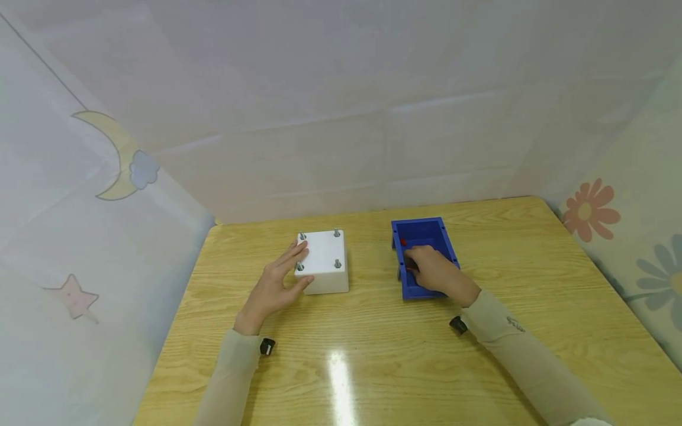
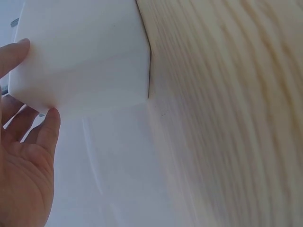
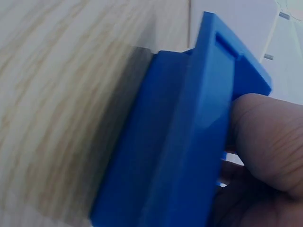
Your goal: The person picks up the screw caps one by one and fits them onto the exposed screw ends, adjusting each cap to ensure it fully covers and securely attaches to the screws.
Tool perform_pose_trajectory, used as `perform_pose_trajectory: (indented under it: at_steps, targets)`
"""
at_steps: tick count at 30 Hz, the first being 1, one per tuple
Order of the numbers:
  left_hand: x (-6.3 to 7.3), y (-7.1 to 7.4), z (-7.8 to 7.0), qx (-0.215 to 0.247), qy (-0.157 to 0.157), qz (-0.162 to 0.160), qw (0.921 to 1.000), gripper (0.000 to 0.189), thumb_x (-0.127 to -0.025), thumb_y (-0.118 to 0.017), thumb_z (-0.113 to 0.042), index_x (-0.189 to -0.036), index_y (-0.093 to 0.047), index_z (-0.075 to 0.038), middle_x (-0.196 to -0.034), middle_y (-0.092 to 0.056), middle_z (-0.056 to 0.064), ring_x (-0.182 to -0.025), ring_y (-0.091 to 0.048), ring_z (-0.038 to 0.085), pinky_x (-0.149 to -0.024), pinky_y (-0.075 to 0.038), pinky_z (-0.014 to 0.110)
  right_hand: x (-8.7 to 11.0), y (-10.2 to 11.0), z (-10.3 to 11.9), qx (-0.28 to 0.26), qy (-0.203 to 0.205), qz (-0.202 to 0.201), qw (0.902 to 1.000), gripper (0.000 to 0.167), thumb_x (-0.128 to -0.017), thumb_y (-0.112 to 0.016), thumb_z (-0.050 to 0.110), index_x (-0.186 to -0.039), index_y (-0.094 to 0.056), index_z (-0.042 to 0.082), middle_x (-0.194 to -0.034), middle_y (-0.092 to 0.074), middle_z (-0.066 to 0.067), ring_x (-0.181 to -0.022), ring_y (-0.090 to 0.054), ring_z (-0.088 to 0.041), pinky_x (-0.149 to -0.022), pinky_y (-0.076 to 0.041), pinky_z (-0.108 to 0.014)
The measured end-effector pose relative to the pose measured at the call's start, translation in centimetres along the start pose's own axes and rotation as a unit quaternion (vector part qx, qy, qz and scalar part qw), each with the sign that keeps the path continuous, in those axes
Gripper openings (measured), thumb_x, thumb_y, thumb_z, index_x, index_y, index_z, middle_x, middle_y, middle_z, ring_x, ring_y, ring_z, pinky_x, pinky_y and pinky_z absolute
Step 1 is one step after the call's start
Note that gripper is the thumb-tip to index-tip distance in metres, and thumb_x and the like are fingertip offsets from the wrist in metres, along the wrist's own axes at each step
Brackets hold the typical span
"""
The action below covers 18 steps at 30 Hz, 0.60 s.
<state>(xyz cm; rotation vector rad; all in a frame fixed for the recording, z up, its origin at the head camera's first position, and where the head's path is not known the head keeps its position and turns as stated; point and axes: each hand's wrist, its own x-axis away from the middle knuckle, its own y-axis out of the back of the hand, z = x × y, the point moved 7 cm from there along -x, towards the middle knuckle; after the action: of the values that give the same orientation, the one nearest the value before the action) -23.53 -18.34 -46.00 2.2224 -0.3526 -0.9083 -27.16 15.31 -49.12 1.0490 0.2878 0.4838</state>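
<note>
A white block (image 1: 324,251) stands on the table, with a metal bolt end (image 1: 337,264) sticking up near each top corner. My left hand (image 1: 277,284) holds its left side, fingers over the top edge and thumb at the front face; the left wrist view shows the white block (image 2: 90,61) between thumb and fingers. To the right, my right hand (image 1: 436,271) reaches down into a blue bin (image 1: 420,229). Its fingertips are hidden inside, and I cannot tell whether they pinch anything. A small red piece (image 1: 403,242) shows at the bin's left inner wall.
The wood-grain table (image 1: 367,337) carries both the block and the bin, with a gap between them. A pale cloth backdrop (image 1: 341,148) rises behind the table and along both sides. Each wrist wears a small black camera (image 1: 267,346).
</note>
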Motion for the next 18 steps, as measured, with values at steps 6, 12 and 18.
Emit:
perform_pose_trajectory:
  at_steps: [6,12,18]
  targets:
    - [0.2,-0.1,0.0,0.016,0.004,-0.003,0.9999,0.063,-0.093,-0.084,-0.008,-0.149,-0.057,0.006,-0.162,-0.050,0.022,-0.154,-0.039,0.048,-0.123,-0.039,0.056,0.8,1.1,0.7,0.003,-0.002,-0.008,1.0000,0.018,-0.094,-0.061,-0.013,-0.089,-0.068,0.003,-0.084,-0.063,-0.006,-0.071,-0.055,-0.016,-0.060,-0.047,-0.029]
    - [0.2,-0.1,-0.1,0.013,0.002,-0.001,0.9999,0.064,-0.093,-0.084,-0.008,-0.149,-0.057,0.006,-0.162,-0.050,0.022,-0.153,-0.040,0.049,-0.121,-0.042,0.056,1.4,1.9,1.1,-0.011,0.000,-0.013,0.9998,0.015,-0.090,-0.065,-0.013,-0.090,-0.069,0.002,-0.086,-0.064,-0.006,-0.074,-0.056,-0.016,-0.062,-0.050,-0.030]
    - [0.1,0.0,0.1,0.011,0.000,-0.001,0.9999,0.064,-0.094,-0.083,-0.009,-0.150,-0.056,0.005,-0.163,-0.049,0.021,-0.152,-0.042,0.048,-0.120,-0.043,0.056,1.6,2.8,1.2,-0.008,0.008,-0.040,0.9991,0.014,-0.089,-0.069,-0.012,-0.094,-0.074,0.000,-0.092,-0.069,-0.009,-0.078,-0.061,-0.017,-0.066,-0.056,-0.032]
